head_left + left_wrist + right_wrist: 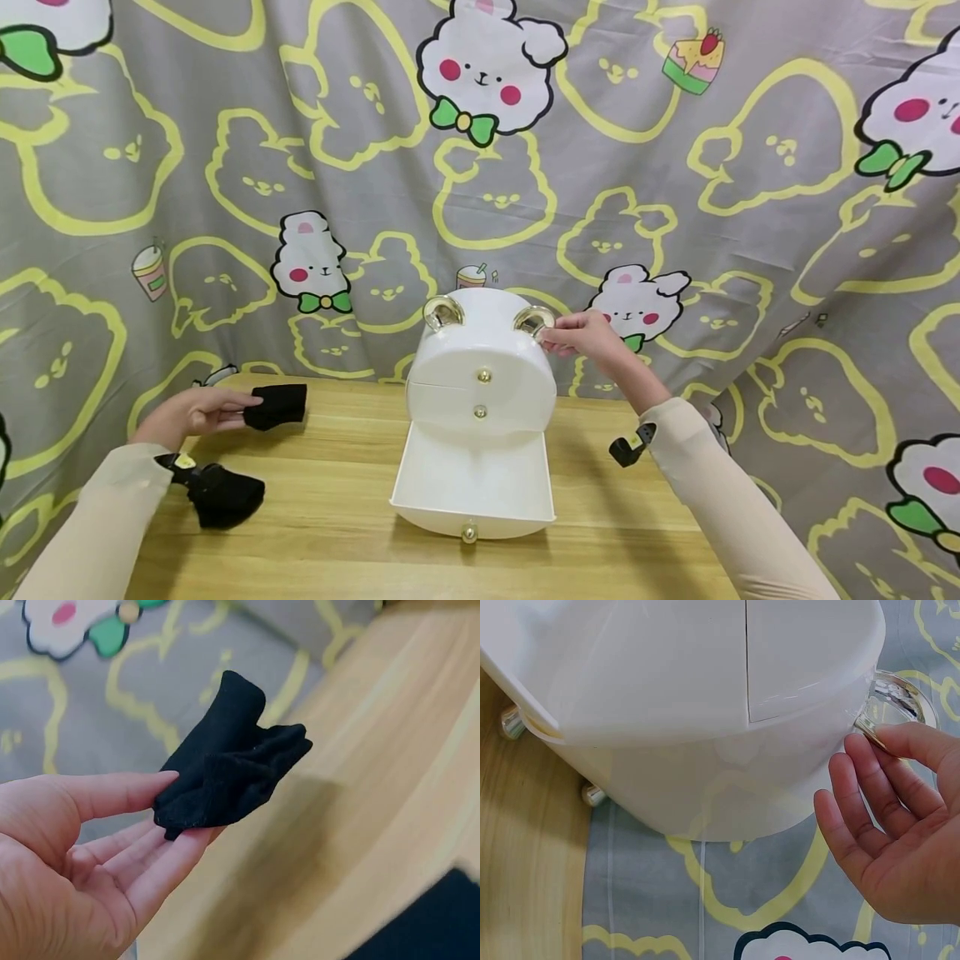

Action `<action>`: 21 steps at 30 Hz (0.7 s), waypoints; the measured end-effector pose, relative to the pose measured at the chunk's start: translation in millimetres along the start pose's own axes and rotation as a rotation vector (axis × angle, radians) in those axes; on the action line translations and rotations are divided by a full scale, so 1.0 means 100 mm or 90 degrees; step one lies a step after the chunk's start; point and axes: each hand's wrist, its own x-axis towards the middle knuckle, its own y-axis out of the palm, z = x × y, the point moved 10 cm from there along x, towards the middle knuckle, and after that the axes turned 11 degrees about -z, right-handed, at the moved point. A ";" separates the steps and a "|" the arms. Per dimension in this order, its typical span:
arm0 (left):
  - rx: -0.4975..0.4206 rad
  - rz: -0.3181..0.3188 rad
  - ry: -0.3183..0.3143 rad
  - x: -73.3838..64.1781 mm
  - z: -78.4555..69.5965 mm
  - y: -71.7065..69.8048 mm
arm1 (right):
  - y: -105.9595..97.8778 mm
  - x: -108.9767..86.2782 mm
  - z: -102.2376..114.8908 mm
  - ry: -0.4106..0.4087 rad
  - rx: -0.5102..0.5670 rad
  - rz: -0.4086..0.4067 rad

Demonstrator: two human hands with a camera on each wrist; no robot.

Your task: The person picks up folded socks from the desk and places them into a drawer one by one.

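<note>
My left hand point(206, 411) pinches a small folded black cloth point(279, 406) between thumb and fingers, raised over the left side of the table. The left wrist view shows the cloth point(225, 765) soft and creased, its exact kind unclear. A second black cloth point(228, 497) lies below that wrist, partly hidden by the wrist camera. In the middle stands a glossy white storage box point(480, 358) with gold ears and gold knobs. Its lower drawer point(474, 475) is pulled out towards me. My right hand point(585, 336) pinches the box's right gold ear point(904, 697) between thumb and forefinger.
Under everything is a wooden table point(330, 492). Behind it hangs a grey curtain point(390, 200) with yellow outlines and cartoon rabbits, close to the box's back. The drawer's front, with its gold knob point(469, 532), juts towards the near edge.
</note>
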 end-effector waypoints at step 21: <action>0.035 0.173 0.099 -0.61 -1.01 1.73 | -0.01 0.00 0.01 -0.001 -0.013 -0.005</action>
